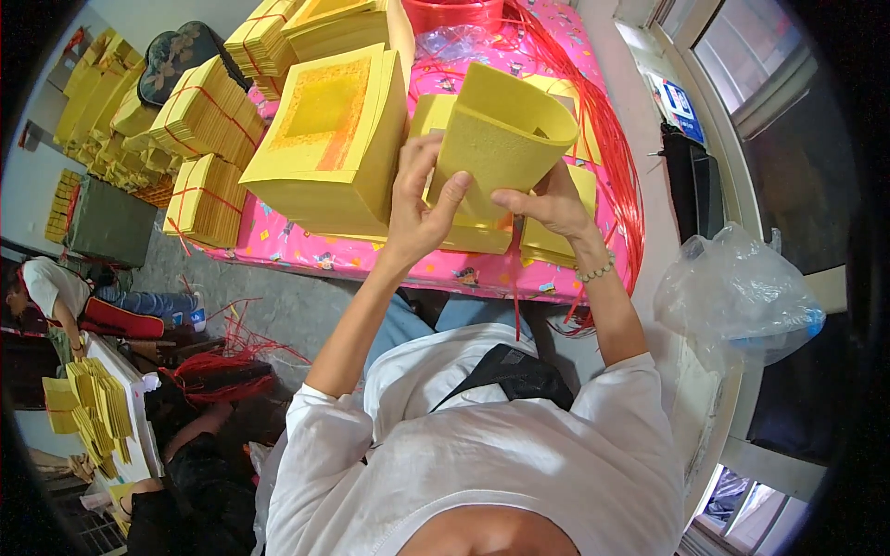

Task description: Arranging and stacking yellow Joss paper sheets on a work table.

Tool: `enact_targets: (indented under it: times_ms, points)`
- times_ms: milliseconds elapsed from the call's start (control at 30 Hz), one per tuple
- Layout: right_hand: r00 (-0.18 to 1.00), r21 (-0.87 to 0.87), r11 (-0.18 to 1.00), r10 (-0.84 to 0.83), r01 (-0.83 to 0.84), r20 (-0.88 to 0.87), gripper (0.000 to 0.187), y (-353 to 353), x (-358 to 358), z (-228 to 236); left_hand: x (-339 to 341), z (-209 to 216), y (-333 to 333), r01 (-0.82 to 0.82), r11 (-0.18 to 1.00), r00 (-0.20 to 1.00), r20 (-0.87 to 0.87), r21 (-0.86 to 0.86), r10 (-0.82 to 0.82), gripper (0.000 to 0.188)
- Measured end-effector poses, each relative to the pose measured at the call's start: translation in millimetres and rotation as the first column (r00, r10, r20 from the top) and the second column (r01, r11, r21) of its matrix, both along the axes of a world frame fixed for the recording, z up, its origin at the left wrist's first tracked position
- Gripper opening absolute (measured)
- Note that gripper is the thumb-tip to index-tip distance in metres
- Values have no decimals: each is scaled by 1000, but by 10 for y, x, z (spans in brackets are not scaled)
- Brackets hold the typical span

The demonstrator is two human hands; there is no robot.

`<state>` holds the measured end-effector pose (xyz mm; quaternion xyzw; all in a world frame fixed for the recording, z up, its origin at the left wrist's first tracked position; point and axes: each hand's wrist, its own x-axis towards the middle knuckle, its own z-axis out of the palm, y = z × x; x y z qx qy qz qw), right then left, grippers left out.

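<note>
Both of my hands grip a thin stack of yellow paper sheets [501, 139], bent into a curve and held upright above the table. My left hand [422, 199] clasps its left side, thumb on the near face and fingers behind. On the right side, my right hand [549, 204] pinches the lower edge with its thumb in front; a beaded bracelet circles that wrist. More yellow paper [482, 239] lies directly beneath, and a red strip [516, 287] hangs there over the table edge. Just left stands a tall pile of yellow sheets [320, 130] with an orange-red printed square on top.
A pink patterned cloth [306, 243] covers the table. Red-tied paper bundles [209, 107] stand to the left, long red strips [616, 148] drape down the right. A red basin [454, 14] sits at the back, a clear plastic bag [737, 296] by the window. Other people work at lower left.
</note>
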<state>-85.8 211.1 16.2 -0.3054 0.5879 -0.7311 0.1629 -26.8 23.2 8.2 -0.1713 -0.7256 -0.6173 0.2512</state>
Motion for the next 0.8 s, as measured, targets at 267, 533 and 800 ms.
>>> enact_targets:
  times_ms: [267, 533, 800]
  points:
    - [996, 151, 986, -67, 77, -66, 61, -4, 44, -21, -98, -110, 88, -39, 994, 999, -30, 101, 43, 45]
    - [967, 36, 972, -226, 232, -119, 56, -7, -47, 48, -253, 72, 57, 66, 965, 969, 216, 253, -123, 41]
    - [973, 109, 983, -166, 149, 162, 52, 134, -129, 30, -382, 140, 94, 124, 968, 857, 468, 217, -215, 36]
